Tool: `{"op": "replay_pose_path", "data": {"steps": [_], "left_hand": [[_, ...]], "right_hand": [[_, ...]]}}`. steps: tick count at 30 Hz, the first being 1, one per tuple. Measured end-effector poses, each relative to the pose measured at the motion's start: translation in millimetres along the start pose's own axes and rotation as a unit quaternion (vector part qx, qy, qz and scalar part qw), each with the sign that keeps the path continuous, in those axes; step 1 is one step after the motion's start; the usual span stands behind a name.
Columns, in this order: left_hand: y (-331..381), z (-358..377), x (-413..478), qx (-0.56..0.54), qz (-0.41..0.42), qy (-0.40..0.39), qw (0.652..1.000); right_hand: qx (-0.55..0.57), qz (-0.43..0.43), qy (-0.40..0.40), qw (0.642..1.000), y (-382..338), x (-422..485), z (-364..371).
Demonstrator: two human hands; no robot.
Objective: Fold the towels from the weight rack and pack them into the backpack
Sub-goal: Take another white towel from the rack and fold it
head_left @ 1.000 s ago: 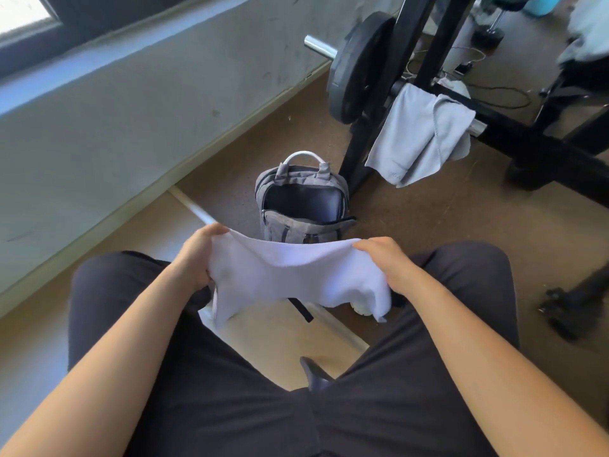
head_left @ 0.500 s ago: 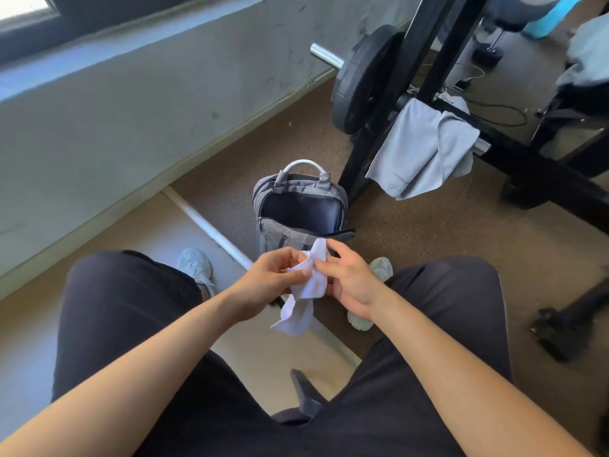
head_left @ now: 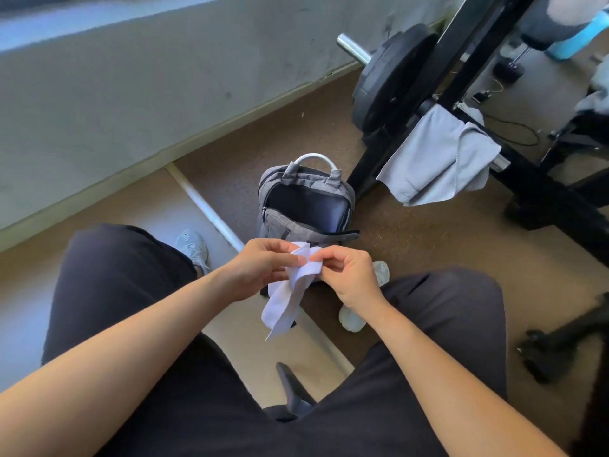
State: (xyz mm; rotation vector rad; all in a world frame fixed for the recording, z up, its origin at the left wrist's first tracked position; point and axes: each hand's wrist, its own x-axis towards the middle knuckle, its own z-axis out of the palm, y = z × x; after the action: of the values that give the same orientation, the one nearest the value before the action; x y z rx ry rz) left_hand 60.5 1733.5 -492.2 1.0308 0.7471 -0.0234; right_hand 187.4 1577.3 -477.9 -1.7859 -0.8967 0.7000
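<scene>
Room: a gym corner, with a grey wall ahead and to the left of the hands and a brown floor (head_left: pixel 412 252) below them; no worktop, the person sits and works in the air above the knees.
Rack: the black weight rack (head_left: pixel 468 54) stands well beyond the hands, up and to the right, with a plate (head_left: pixel 392 77) on its bar.
Grey towel: a second towel (head_left: pixel 438 156) hangs over the rack's low bar, not yet folded; it looks larger and limp.
Backpack: the backpack (head_left: pixel 306 232) stands on the floor just past the fingertips, unzipped, its mouth open toward the person.
White towel: the small towel (head_left: pixel 290 298) is held between the hands, its top bunched and its tail hanging down.
Handling: likely light, soft and floppy, not slippery or fragile; best taken at corners or along a folded edge.
Left hand: the left hand (head_left: pixel 260 272) pinches the towel's top between thumb and fingers.
Right hand: the right hand (head_left: pixel 349 278) nips the same top edge, touching the left.
</scene>
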Motion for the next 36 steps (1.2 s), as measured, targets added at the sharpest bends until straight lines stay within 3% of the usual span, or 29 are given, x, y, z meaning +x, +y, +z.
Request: {"op": "replay_pose_path", "data": {"steps": [7, 13, 24, 29, 33, 36], "left_hand": [[4.0, -2.1, -1.6, -0.006, 0.018, 0.042, 0.999], [2.5, 0.5, -3.8, 0.014, 0.032, 0.02, 0.999], [5.7, -1.3, -8.8, 0.123, 0.094, -0.036, 0.987], [6.7, -1.9, -7.7, 0.127, 0.143, -0.016, 0.981], [7.5, 0.2, -6.5, 0.106, 0.124, -0.014, 0.986], [7.0, -4.4, -6.5, 0.171, 0.105, -0.066, 0.978]], "right_hand": [[-0.143, -0.066, -0.026, 0.987, -0.5, 7.4, -4.3], [-0.107, -0.048, -0.106, 0.988, -12.2, -0.2, -1.0], [-0.129, -0.089, -0.038, 0.987, -6.8, 2.5, 0.8], [-0.108, -0.018, -0.088, 0.99, -3.7, 2.8, -1.2], [-0.128, -0.034, -0.09, 0.987, -4.2, 4.2, -3.8], [-0.115, -0.065, -0.068, 0.989, -8.5, 5.5, -9.1]]}}
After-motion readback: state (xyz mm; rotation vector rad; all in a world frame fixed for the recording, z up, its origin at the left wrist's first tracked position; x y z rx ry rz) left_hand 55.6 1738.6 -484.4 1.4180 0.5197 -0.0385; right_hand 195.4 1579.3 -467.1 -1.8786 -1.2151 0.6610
